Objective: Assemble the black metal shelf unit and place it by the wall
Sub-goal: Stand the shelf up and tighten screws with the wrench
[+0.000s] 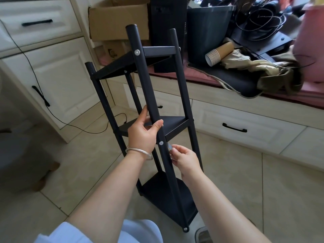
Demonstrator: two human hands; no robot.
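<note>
1. Black metal shelf unit (175, 123) stands tilted on the tiled floor (245, 172) at the centre of the frame, three tiers fitted between its poles.
2. Her left hand (142, 133) grasps the nearest pole (149, 95), thumb and fingers wrapped around it just above the middle tier; a silver bangle (138, 151) circles that wrist.
3. Right hand (184, 158) pinches something small and silvery beside the pole's screw (161, 142); what it is, I cannot tell.
4. Paper cups (219, 53) lie on the window seat (201, 76), upper right.
</note>
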